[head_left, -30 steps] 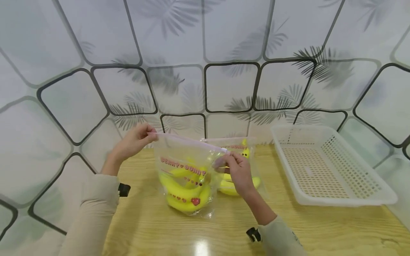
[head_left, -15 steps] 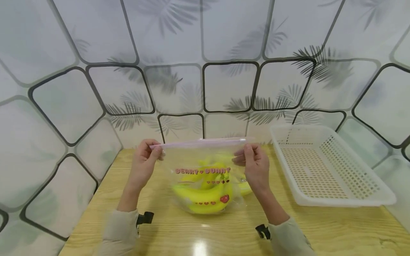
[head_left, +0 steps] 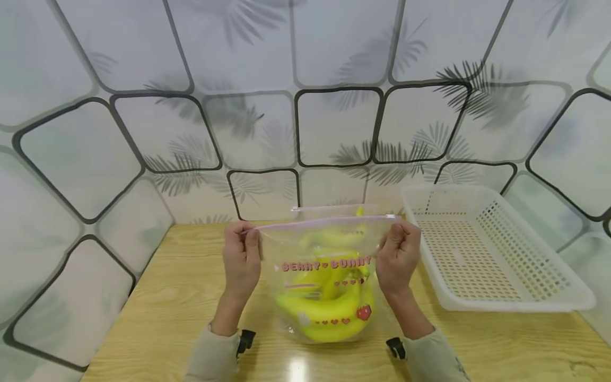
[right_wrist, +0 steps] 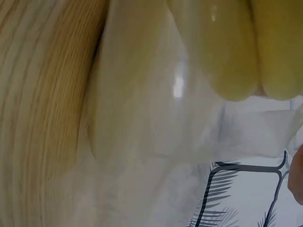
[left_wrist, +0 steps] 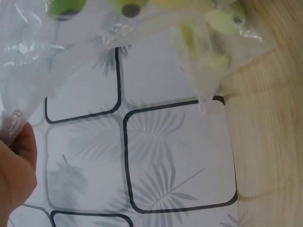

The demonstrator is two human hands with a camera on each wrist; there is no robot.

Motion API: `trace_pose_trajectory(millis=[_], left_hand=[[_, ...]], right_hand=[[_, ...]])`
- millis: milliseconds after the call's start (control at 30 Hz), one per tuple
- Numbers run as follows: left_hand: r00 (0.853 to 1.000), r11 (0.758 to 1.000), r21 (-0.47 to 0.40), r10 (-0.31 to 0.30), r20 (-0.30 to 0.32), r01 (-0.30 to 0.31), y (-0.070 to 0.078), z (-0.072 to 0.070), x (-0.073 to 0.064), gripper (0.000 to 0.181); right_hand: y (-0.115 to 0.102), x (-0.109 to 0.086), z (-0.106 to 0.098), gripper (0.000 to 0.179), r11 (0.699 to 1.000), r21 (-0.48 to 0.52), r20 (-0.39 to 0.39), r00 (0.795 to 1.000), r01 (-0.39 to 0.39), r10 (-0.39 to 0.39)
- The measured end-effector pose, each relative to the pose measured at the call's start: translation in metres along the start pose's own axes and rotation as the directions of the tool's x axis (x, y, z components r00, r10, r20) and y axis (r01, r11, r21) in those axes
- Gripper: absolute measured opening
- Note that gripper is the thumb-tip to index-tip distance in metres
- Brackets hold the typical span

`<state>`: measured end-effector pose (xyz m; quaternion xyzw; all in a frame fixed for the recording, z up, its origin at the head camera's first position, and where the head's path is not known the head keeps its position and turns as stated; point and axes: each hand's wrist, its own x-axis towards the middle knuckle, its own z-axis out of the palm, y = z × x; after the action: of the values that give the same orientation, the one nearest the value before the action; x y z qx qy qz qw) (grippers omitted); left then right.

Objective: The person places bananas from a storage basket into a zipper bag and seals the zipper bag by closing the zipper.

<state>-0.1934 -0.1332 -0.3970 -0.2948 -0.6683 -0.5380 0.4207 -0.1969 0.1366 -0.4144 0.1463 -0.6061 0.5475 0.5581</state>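
Between my hands hangs a clear zip bag (head_left: 286, 244) with a pink slider strip along its top and "BERRY BUNNY" printing. Yellow bananas (head_left: 320, 307) lie inside it. My left hand (head_left: 242, 260) pinches the bag's top left corner, thumb in front. At the top right corner, near the white slider, my right hand (head_left: 398, 257) grips the bag with curled fingers. The left wrist view shows part of the left hand (left_wrist: 19, 175) holding the plastic; in the right wrist view the bananas (right_wrist: 227, 56) show through the film, and the right hand (right_wrist: 297, 175) is mostly cut off.
Behind the held bag stands a second zip bag (head_left: 329, 210) with bananas, largely hidden. A white perforated plastic basket (head_left: 520, 305) sits on the right of the wooden table (head_left: 157, 302). A wall covering (head_left: 341, 127) with a leaf pattern rises behind the table.
Both hands have moved right and lower with the held bag, and it now faces forward with its top stretched nearly level. The right hand has shifted to the bag's right corner. The basket has stayed put.
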Motion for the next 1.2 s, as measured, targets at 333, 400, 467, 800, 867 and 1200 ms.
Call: trace_pose_trajectory(millis=[333,400,467,800,867,1200], left_hand=[[0.985,0.992,-0.122,-0.039,-0.165,0.019,0.0,0.013,-0.005,0.028],[0.979,0.979,-0.19,-0.103,-0.178,0.069,0.001,0.013,-0.006,0.027],[0.972,0.962,-0.245,-0.165,-0.166,0.121,0.001,0.012,-0.009,0.025],[0.94,0.942,-0.151,-0.32,-0.122,0.301,-0.005,0.018,-0.019,0.017],[0.932,0.946,-0.078,-0.323,-0.165,0.314,-0.006,0.02,-0.02,0.019],[0.95,0.968,0.208,-0.07,-0.303,0.138,-0.011,0.023,-0.023,0.037]], right_hand=[[-0.005,-0.001,-0.005,0.02,0.957,0.067,0.182,0.947,-0.282,0.266],[-0.01,-0.001,-0.004,0.017,0.928,0.05,0.194,0.915,-0.37,0.354],[-0.013,-0.001,-0.004,0.011,0.901,0.047,0.196,0.888,-0.432,0.415],[-0.003,-0.01,-0.01,0.021,0.784,-0.123,0.352,0.712,-0.608,0.607],[-0.002,-0.013,-0.009,0.024,0.781,-0.156,0.363,0.7,-0.605,0.615],[-0.002,-0.024,-0.003,0.019,0.946,-0.087,0.203,0.924,-0.313,0.324]])
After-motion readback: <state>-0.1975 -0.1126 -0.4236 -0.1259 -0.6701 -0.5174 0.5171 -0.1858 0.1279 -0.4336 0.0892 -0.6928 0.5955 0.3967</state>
